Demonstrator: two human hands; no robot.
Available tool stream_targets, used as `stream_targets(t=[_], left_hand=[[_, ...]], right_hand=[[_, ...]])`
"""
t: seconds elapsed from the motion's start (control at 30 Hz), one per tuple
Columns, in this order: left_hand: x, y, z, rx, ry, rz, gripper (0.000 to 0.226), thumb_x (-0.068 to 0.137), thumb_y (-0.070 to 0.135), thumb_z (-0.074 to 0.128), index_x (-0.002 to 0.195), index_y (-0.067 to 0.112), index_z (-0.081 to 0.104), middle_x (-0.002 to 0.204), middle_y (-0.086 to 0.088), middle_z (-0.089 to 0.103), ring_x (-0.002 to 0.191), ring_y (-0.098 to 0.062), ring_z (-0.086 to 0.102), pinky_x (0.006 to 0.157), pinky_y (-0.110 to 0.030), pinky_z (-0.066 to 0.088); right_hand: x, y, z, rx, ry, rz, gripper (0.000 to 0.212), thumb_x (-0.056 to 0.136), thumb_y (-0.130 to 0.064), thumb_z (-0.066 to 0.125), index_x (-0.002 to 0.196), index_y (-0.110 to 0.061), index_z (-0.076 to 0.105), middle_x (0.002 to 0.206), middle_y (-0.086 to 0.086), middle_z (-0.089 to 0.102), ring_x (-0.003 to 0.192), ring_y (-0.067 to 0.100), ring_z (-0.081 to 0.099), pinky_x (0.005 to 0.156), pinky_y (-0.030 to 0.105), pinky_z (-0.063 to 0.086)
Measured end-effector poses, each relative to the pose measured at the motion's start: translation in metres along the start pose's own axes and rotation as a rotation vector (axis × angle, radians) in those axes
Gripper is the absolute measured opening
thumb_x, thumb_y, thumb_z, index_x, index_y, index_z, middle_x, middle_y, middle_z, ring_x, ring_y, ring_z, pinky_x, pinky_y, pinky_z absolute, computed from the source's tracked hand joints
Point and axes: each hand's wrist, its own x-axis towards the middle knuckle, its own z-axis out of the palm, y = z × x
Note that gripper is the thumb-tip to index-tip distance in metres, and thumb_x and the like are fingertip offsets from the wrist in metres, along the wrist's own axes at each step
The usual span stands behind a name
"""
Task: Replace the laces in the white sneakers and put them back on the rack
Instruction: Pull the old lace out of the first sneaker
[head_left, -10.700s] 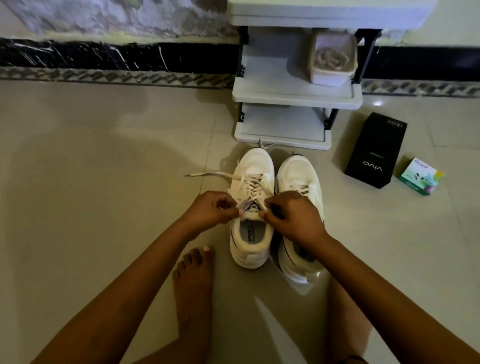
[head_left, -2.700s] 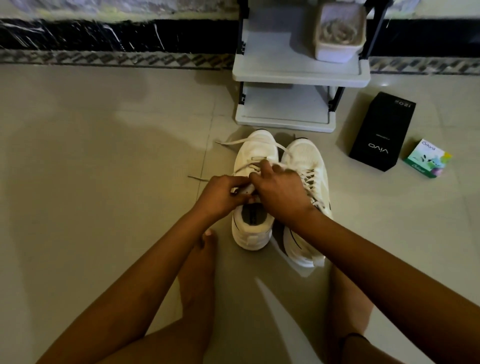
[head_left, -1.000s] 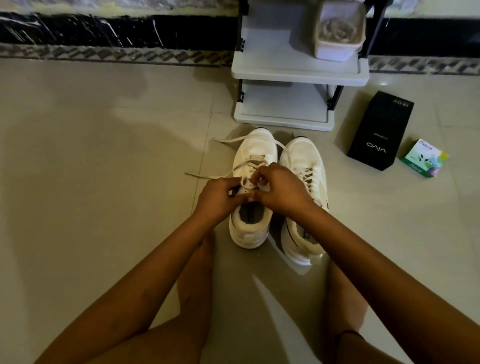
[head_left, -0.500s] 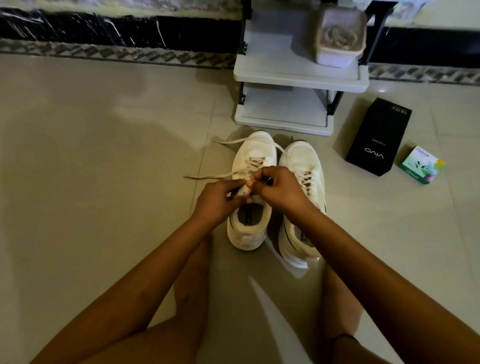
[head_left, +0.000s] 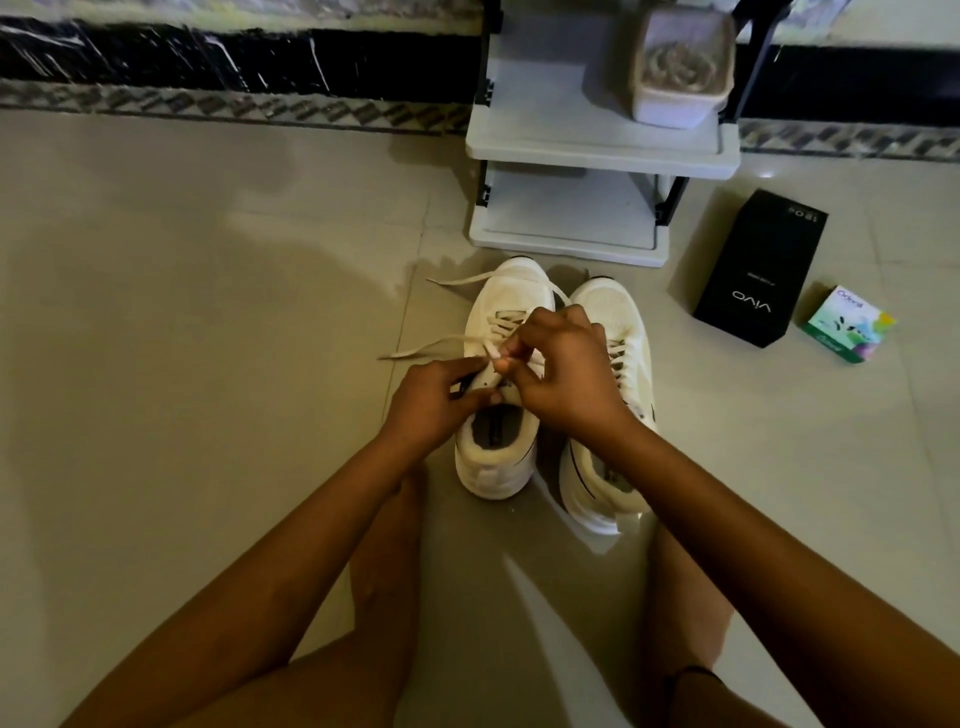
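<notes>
You sat on the tiled floor (head_left: 208, 312) with the pair of white sneakers between your bare legs, toes toward the rack (head_left: 571, 150) at 12 o'clock.

Your left hand (head_left: 436, 402) was curled at the mouth of the open sneaker (head_left: 511, 291), thumb and fingertips pinching its tongue (head_left: 488, 376). Your right hand (head_left: 566, 374) reached in from 3 o'clock, thumb and forefinger closed on the lace (head_left: 441, 343) just above the tongue, the other fingers bent over it. The two hands were almost touching. They covered the upper eyelets, so how far the lacing ran could not be told. One loose end of the lace trailed over the floor toward 9 o'clock; another strand lay across the toe toward 11 o'clock.

The second sneaker (head_left: 610, 306) stood just beside the first at 3 o'clock. Your right wrist and forearm hid its tongue and part of its lacing.

Only the two lowest shelves of the rack showed; the rest was cut off by the top edge. A pale tub (head_left: 680, 78) sat on the upper of the two, its contents too dim to name.

At 2 o'clock from the sneakers a black box (head_left: 758, 270) lay on the floor, its white lettering upside down to you. Near it, further toward 3 o'clock, lay a small green carton (head_left: 847, 322) whose print was too small to read. The light was low.
</notes>
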Motion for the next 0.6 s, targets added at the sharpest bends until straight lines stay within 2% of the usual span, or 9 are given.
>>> stream_targets(t=[0.07,0.1,0.23,0.27,0.37,0.43,0.5,0.6], left_hand=[[-0.001,0.002,0.001,-0.008,0.005,-0.011,0.059,0.072,0.051,0.066,0.124,0.024,0.061,0.116,-0.004,0.067,0.107,-0.019,0.061,0.092,-0.044,0.050],[-0.001,0.003,0.001,-0.001,0.004,-0.012,0.062,0.069,0.054,0.062,0.124,0.025,0.062,0.115,-0.004,0.068,0.106,-0.019,0.061,0.091,-0.044,0.051],[-0.002,0.007,0.002,0.009,-0.001,0.022,0.062,0.066,0.058,0.059,0.116,0.021,0.066,0.109,-0.004,0.070,0.101,-0.019,0.063,0.088,-0.043,0.052],[-0.002,0.007,0.002,0.001,0.004,0.012,0.061,0.066,0.056,0.061,0.114,0.020,0.067,0.109,-0.004,0.070,0.102,-0.019,0.063,0.089,-0.043,0.052],[-0.002,0.007,0.002,0.014,0.003,0.007,0.057,0.068,0.052,0.062,0.116,0.021,0.066,0.112,-0.002,0.069,0.105,-0.018,0.062,0.090,-0.041,0.051],[-0.003,0.010,0.001,0.043,-0.007,0.027,0.050,0.075,0.049,0.065,0.118,0.023,0.065,0.116,0.000,0.067,0.107,-0.017,0.061,0.091,-0.039,0.051],[-0.003,0.010,0.001,0.048,-0.002,0.036,0.049,0.078,0.047,0.066,0.119,0.022,0.064,0.115,-0.003,0.067,0.105,-0.018,0.061,0.089,-0.038,0.051],[-0.004,0.008,0.000,0.044,0.006,0.026,0.056,0.075,0.053,0.062,0.122,0.022,0.063,0.110,-0.004,0.069,0.100,-0.019,0.063,0.086,-0.041,0.052]], right_hand=[[0.001,-0.003,0.000,0.137,-0.027,0.057,0.014,0.085,-0.022,0.065,0.094,-0.013,0.070,0.101,0.003,0.064,0.105,0.024,0.047,0.087,0.036,0.035],[0.001,-0.002,0.000,0.120,-0.042,0.063,0.017,0.086,-0.025,0.064,0.098,-0.014,0.069,0.104,0.003,0.064,0.107,0.024,0.048,0.090,0.037,0.037],[-0.006,0.013,0.005,-0.353,-0.188,-0.068,0.038,0.086,-0.037,0.060,0.121,-0.022,0.061,0.121,0.006,0.055,0.114,0.029,0.043,0.090,0.038,0.031],[-0.007,0.014,0.005,-0.415,-0.184,-0.094,0.038,0.083,-0.036,0.064,0.118,-0.021,0.064,0.117,0.007,0.058,0.110,0.031,0.047,0.088,0.039,0.034],[-0.008,0.012,0.007,-0.476,-0.064,-0.138,0.024,0.065,-0.032,0.079,0.084,-0.018,0.075,0.085,0.007,0.067,0.082,0.031,0.059,0.071,0.037,0.044],[-0.005,0.010,0.011,-0.532,-0.055,-0.198,0.021,0.061,-0.031,0.081,0.074,-0.016,0.074,0.078,0.006,0.065,0.077,0.029,0.058,0.067,0.035,0.044],[-0.002,0.008,0.012,-0.426,-0.031,-0.179,0.018,0.063,-0.027,0.079,0.075,-0.014,0.074,0.081,0.006,0.065,0.083,0.030,0.056,0.071,0.035,0.041],[0.001,0.003,0.005,0.089,-0.035,0.074,0.011,0.081,-0.020,0.070,0.086,-0.012,0.074,0.091,0.001,0.060,0.095,0.023,0.051,0.079,0.031,0.036]])
